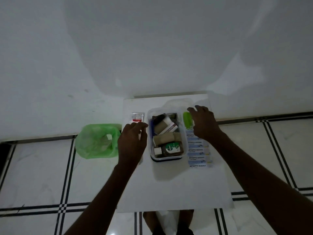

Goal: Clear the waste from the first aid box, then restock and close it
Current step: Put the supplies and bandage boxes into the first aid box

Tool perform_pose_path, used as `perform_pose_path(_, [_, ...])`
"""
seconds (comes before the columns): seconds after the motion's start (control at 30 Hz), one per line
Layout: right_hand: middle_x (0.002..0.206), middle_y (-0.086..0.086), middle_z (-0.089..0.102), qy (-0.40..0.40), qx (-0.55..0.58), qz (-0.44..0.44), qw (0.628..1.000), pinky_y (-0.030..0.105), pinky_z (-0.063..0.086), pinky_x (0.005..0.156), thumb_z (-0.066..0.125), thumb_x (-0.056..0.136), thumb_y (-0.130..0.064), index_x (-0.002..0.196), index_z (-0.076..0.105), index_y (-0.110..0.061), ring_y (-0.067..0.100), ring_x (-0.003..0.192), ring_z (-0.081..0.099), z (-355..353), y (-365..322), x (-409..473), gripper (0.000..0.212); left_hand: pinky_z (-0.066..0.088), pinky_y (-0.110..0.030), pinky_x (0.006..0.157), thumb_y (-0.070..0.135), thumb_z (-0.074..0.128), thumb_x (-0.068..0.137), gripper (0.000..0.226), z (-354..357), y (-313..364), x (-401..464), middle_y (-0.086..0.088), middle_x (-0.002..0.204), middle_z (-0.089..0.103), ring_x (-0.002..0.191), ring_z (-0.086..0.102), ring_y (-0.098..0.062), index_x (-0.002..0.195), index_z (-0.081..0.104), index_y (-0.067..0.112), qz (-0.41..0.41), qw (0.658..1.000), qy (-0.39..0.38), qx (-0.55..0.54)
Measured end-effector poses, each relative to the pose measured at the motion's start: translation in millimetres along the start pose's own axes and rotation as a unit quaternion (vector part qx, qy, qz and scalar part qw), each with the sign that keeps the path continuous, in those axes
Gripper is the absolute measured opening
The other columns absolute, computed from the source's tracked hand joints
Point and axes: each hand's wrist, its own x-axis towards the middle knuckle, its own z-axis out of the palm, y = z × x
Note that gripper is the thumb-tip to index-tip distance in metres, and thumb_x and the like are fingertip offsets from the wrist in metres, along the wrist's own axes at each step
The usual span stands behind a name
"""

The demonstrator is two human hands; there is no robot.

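The clear plastic first aid box point(183, 133) stands open on a small white table point(174, 187). Inside lie a brown Dettol bottle point(170, 149), beige bandage rolls point(166, 138), a white medicine carton point(169, 128) and dark items. My left hand point(132, 143) hovers just left of the box, fingers loosely curled and holding nothing. My right hand point(203, 122) hovers to the right of the box, fingers spread, above a green object point(186, 118) and a strip of antiseptic bandages point(198, 150). A clear lid point(176, 102) lies behind the box.
A green plastic bag point(97, 141) sits open on the tiled floor to the left of the table. A red and white sachet point(137, 117) lies on the table's far left. A white wall rises behind the table. My feet show under the near table edge.
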Motion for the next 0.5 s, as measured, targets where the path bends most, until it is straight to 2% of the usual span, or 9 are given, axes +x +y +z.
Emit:
perform_pose_path(0.1, [0.129, 0.019, 0.053, -0.005, 0.019, -0.011, 1.000, 0.044, 0.041, 0.095, 0.066, 0.074, -0.005, 0.136, 0.043, -0.010, 0.038, 0.124, 0.042, 8.9, 6.2, 8.3, 0.066, 0.046, -0.027, 0.065, 0.016, 0.059, 0.087, 0.020, 5.4, 0.8, -4.9, 0.003, 0.082, 0.069, 0.078, 0.062, -0.019, 0.099, 0.073, 0.022, -0.014, 1.000, 0.001, -0.024])
perform_pose_path(0.17, [0.117, 0.019, 0.058, 0.027, 0.033, -0.013, 0.999, 0.041, 0.042, 0.087, 0.066, 0.073, -0.006, 0.130, 0.048, -0.010, 0.038, 0.113, 0.047, 6.8, 7.9, 9.8, 0.061, 0.042, -0.024, 0.065, 0.014, 0.060, 0.087, 0.019, 4.5, 0.9, -9.0, 0.003, 0.082, 0.070, 0.076, 0.061, -0.017, 0.099, 0.073, 0.022, -0.013, 1.000, 0.008, -0.027])
perform_pose_path(0.27, [0.113, 0.019, 0.061, 0.098, 0.047, 0.007, 0.994, 0.042, 0.044, 0.084, 0.074, 0.068, -0.010, 0.126, 0.051, -0.011, 0.040, 0.107, 0.050, -10.8, 11.3, 9.3, 0.062, 0.038, -0.020, 0.066, 0.012, 0.061, 0.087, 0.018, 2.0, -4.3, -14.3, 0.004, 0.081, 0.069, 0.073, 0.060, -0.014, 0.097, 0.073, 0.021, -0.044, 0.998, 0.018, -0.036])
perform_pose_path(0.4, [0.108, 0.012, 0.063, 0.215, 0.093, -0.037, 0.971, 0.039, 0.045, 0.081, 0.072, 0.064, -0.026, 0.122, 0.052, -0.014, 0.036, 0.099, 0.054, -43.4, -3.0, -5.2, 0.062, 0.047, -0.028, 0.067, 0.014, 0.056, 0.090, 0.019, -2.2, -16.2, -30.7, 0.002, 0.085, 0.070, 0.075, 0.063, -0.017, 0.099, 0.071, 0.020, -0.111, 0.993, 0.011, -0.049])
perform_pose_path(0.5, [0.100, 0.006, 0.063, 0.212, 0.190, -0.093, 0.954, 0.031, 0.038, 0.070, 0.078, 0.064, -0.023, 0.117, 0.052, -0.014, 0.027, 0.093, 0.049, -48.7, -43.8, -19.0, 0.060, 0.053, -0.035, 0.066, 0.016, 0.055, 0.089, 0.018, -1.5, -26.7, -47.8, 0.001, 0.087, 0.069, 0.075, 0.066, -0.021, 0.101, 0.068, 0.021, -0.153, 0.987, 0.002, -0.047])
